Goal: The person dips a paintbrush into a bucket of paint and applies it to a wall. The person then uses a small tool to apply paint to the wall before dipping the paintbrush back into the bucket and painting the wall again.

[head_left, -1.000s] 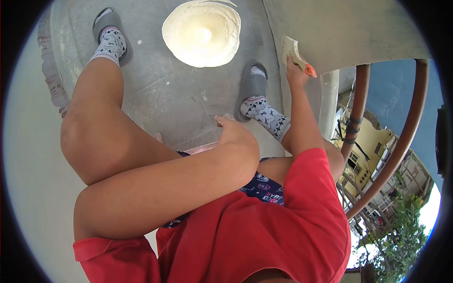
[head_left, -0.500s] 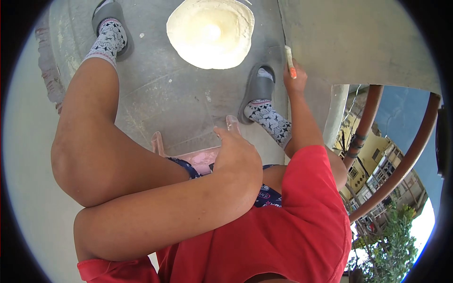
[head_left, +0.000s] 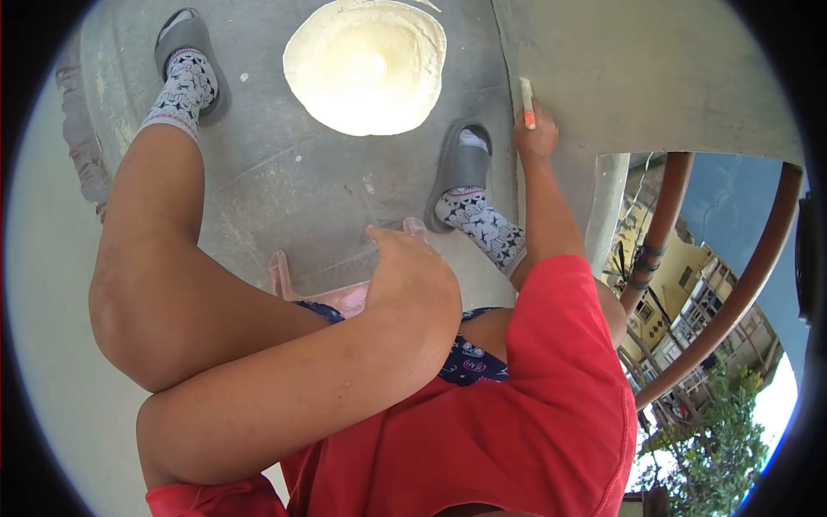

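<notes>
My right hand (head_left: 537, 133) is closed around a slim stick (head_left: 526, 96), whitish at its far end and orange near my fingers. The hand is against the grey wall surface, just right of my slippered foot. My left hand (head_left: 413, 258) hangs bent at the wrist over my lap, in front of a pink plastic seat (head_left: 349, 300). Only a fingertip or thumb of it shows; the other fingers are hidden. On the grey floor between my feet lies a round, shallow, cream-white dish-like thing (head_left: 366, 69), its middle bright with glare.
My grey slippers (head_left: 465, 168) stand on either side of the round thing. A ragged edge (head_left: 83, 138) runs along the floor at the left. Brown railing pipes (head_left: 732, 302) stand at the right, with buildings and a tree (head_left: 715, 439) beyond.
My right hand with the stick has moved slightly up along the wall, and the stick stands a little straighter. The floor and round thing appear shifted left and down as the view moved.
</notes>
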Motion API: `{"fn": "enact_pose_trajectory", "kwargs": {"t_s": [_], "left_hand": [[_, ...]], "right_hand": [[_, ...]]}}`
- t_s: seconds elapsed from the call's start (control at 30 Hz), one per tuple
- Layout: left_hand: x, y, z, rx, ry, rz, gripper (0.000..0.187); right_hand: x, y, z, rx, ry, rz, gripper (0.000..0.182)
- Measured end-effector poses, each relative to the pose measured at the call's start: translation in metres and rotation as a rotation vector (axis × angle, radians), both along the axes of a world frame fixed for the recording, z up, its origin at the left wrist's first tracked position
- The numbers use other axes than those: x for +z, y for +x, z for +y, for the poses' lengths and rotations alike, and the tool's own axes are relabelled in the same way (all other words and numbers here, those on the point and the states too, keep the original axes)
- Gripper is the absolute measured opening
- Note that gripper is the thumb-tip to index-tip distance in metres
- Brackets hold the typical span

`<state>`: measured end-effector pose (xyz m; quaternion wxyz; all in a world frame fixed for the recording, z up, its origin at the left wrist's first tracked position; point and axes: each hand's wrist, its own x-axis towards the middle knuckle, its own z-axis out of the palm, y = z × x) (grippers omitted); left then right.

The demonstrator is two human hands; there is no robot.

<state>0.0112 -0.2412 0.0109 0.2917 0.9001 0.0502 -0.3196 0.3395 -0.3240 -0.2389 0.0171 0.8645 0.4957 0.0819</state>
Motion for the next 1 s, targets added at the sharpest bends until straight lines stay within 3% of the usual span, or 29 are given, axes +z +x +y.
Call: {"fn": "enact_pose_trajectory", "kwargs": {"t_s": [0.1,0.23,0.33,0.5,0.63,0.87,0.93,1.0], "left_hand": [[0.002,-0.002,0.0,0.026,0.03,-0.036,0.029],[-0.002,0.002,0.003,0.083,-0.057,-0.008,0.026],[-0.004,-0.002,0.005,0.018,0.032,-0.044,0.023],[0.0,-0.002,0.006,0.041,0.036,-0.052,0.022],[-0.005,0.001,0.005,0.037,0.033,-0.034,0.021],[-0.003,0.0,0.001,0.046,0.067,-0.073,0.02],[-0.003,0.003,0.001,0.05,0.046,-0.044,0.02],[-0.007,0.004,-0.001,0.05,0.058,-0.055,0.02]], "right_hand": [[0.027,-0.018,0.013,-0.054,0.136,0.013,0.023],[0.001,-0.017,0.009,0.037,0.113,0.038,0.021],[-0.004,-0.007,0.017,0.062,-0.078,0.01,0.021],[0.02,-0.016,0.017,-0.05,0.149,0.061,0.024],[-0.008,-0.009,-0.005,0.025,0.021,0.089,0.023],[0.022,-0.032,-0.04,-0.089,0.148,0.144,0.021],[0.003,-0.029,-0.053,-0.025,-0.125,0.111,0.022],[0.008,-0.015,-0.054,-0.068,-0.102,0.098,0.022]]}}
